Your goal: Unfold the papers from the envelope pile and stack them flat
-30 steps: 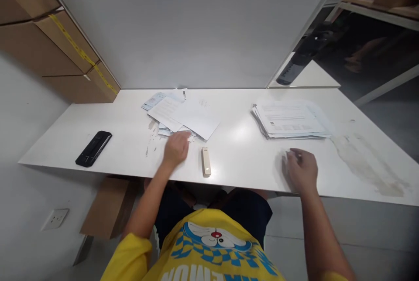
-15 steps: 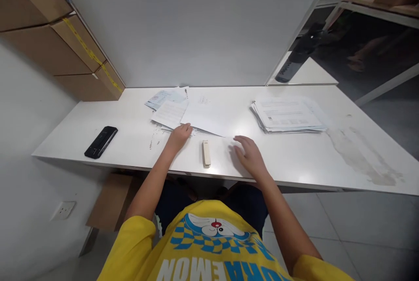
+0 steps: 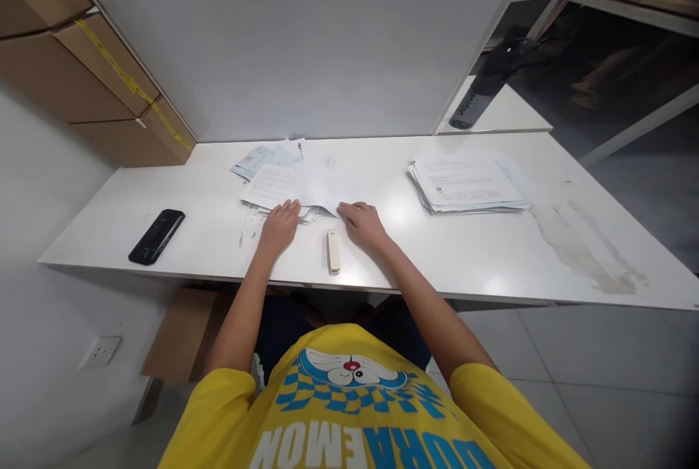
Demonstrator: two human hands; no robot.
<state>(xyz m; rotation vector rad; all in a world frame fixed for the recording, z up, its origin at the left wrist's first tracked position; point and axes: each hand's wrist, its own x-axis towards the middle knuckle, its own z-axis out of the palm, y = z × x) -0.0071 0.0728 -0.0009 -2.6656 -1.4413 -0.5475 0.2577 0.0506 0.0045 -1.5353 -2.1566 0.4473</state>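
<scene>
My left hand [image 3: 280, 227] lies nearly flat, fingers stretched forward, on the near edge of some papers. Beneath and beyond it are a printed sheet [image 3: 267, 186] and a bluish printed form [image 3: 262, 159], loosely overlapped. My right hand [image 3: 362, 224] is at the right corner of a white sheet of paper [image 3: 318, 192], its fingers closed at the edge; the thumb's hold is partly hidden. That sheet's near edge bends up, with a shadow under it. Between my forearms a cream stapler [image 3: 333, 251] rests on the table, touched by neither hand.
A stack of papers [image 3: 470, 183] sits to the right on the white table [image 3: 459, 254]. At the left lies a black phone [image 3: 157, 237]. Cardboard boxes [image 3: 114, 90] are piled against the wall panel. A dark bottle [image 3: 478, 101] stands behind the right side. A brownish stain [image 3: 595, 250] marks the tabletop.
My right hand has moved left from bare table to the white sheet's corner. The sheet's near edge has bent upward. My left hand has flattened out on the papers. The view has shifted slightly.
</scene>
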